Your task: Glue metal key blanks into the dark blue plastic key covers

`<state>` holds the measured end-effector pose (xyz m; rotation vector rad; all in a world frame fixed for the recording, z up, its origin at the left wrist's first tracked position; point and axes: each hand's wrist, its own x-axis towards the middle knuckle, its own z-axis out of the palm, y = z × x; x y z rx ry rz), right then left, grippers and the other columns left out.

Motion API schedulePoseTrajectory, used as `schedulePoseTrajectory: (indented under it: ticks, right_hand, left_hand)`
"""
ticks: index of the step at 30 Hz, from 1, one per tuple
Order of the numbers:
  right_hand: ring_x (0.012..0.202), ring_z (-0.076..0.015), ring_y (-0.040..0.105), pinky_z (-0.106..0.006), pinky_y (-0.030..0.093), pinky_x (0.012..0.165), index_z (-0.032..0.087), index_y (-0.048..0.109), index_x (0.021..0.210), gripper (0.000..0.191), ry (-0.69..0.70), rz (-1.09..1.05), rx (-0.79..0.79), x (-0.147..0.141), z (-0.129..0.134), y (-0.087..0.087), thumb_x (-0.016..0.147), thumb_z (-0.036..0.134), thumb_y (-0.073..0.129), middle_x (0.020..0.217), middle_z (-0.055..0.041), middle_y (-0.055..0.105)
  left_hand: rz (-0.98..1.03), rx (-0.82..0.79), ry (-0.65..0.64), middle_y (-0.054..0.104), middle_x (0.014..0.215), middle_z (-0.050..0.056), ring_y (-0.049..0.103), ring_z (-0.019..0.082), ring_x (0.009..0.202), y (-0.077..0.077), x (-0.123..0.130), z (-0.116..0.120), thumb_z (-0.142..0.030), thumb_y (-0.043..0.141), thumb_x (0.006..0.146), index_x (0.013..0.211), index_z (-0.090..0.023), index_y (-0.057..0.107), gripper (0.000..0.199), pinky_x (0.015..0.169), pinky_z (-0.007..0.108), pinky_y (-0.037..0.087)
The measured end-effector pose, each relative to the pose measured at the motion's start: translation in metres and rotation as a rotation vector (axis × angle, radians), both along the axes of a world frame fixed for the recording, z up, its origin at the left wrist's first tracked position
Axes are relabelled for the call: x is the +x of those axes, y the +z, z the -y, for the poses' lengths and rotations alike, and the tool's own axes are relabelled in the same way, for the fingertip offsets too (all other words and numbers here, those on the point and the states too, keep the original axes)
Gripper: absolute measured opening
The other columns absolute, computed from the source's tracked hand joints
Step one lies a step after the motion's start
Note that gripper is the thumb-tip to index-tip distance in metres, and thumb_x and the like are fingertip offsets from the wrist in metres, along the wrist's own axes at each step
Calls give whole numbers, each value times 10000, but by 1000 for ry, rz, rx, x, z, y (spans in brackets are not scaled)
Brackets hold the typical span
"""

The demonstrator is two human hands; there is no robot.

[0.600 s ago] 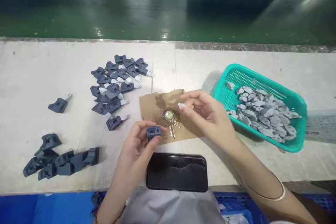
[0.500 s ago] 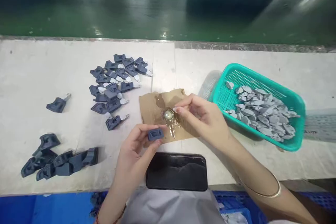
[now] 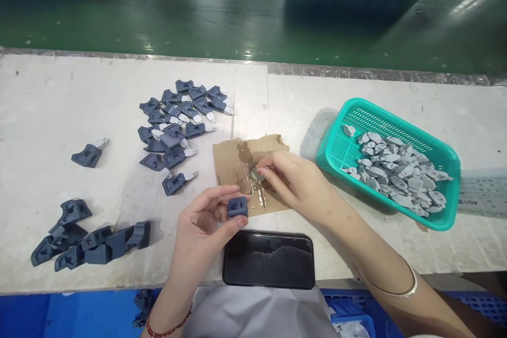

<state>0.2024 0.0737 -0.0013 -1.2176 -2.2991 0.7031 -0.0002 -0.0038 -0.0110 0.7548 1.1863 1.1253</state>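
Note:
My left hand (image 3: 208, 216) grips a dark blue-grey plastic part (image 3: 237, 207) between thumb and fingers, its recessed face turned up. With fingertips pinched, my right hand (image 3: 295, 182) is over a small round cap of clear liquid (image 3: 256, 173). The fingers hide what they pinch; a small light grey piece showed there a moment ago. Beneath the cap lies brown cardboard (image 3: 227, 169), wet with shiny spilled liquid. Left of it, several dark parts with light grey pieces attached (image 3: 174, 137) are grouped together.
A green basket (image 3: 396, 211) of light grey pieces (image 3: 400, 169) stands at right. A black phone (image 3: 269, 260) lies near the front edge. More dark parts (image 3: 97, 253) are piled at front left, and one joined part (image 3: 87, 156) lies apart. A green surface (image 3: 158, 16) runs behind.
My right fingertips have moved left and slightly down onto the cap of liquid. My left hand has tilted the dark part a little. The whole view has shifted slightly.

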Motion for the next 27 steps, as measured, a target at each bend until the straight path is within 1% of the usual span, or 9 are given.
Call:
schedulePoseTrajectory:
  ticks: [4,7,10,13,18,20,23,25,27]
  right_hand:
    - [778,-205,656,-307,475,703,184,585,915,186,53,50,19,-2,-1,-2,1068,206,480,861,-62,712]
    - [776,-208,649,-308,472,700,188,576,908,193,66,60,39,-2,0,-2,1069,201,470,857,-64,706]
    - [787,-204,658,-302,473,710,187,579,919,177,45,34,53,-2,1,-2,1066,194,480,859,-59,705]
    - [781,-205,656,-300,468,699,178,586,927,157,56,40,68,-3,2,-2,1056,176,496,859,-64,707]
    - [777,-206,650,-303,464,696,177,587,919,174,38,43,56,-3,1,-3,1059,185,485,857,-69,708]
    - [789,-205,649,-305,460,704,179,590,920,177,27,28,33,-3,1,-3,1060,192,483,860,-69,707]
    - [765,-186,634,-298,443,690,182,595,898,172,8,-44,-60,-1,2,-2,1044,186,505,846,-56,699]
    - [691,-152,596,-280,424,647,187,605,894,163,-59,-184,-194,-1,3,-2,1038,223,536,783,-19,665]
    - [616,-125,531,-264,388,589,195,619,890,180,-162,-376,-354,-1,4,-2,1027,305,578,698,20,599]
  left_hand:
    - [112,-17,-50,807,893,-18,754,86,832,0,3,-3,-137,821,826,1046,-290,796,269,745,118,584]
    - [96,-23,-70,773,929,-20,749,80,863,0,4,-4,-107,788,840,979,-254,764,204,766,114,580]
    - [74,-9,-79,749,1018,-10,743,87,939,0,6,-3,-89,771,837,899,-219,682,169,810,126,574]
    - [54,-29,-119,760,1058,6,733,96,1008,1,6,-1,-123,716,898,915,-224,585,166,878,161,560]
    - [9,-48,-174,726,1120,24,680,129,1122,-1,7,4,-174,610,988,971,-245,469,159,1012,275,515]
    - [8,-31,-195,691,1139,22,672,129,1066,-2,7,6,-183,575,1007,983,-251,441,153,970,286,520]
    - [-29,-15,-209,635,1089,-4,637,103,860,-2,8,7,-185,538,1021,978,-258,400,162,806,257,510]
    - [-80,9,-211,597,1029,-17,585,101,805,-2,9,7,-187,517,1030,949,-258,374,179,739,244,473]
    - [-148,39,-216,559,983,-17,523,112,792,-3,9,8,-199,496,1042,910,-256,347,207,691,238,432]
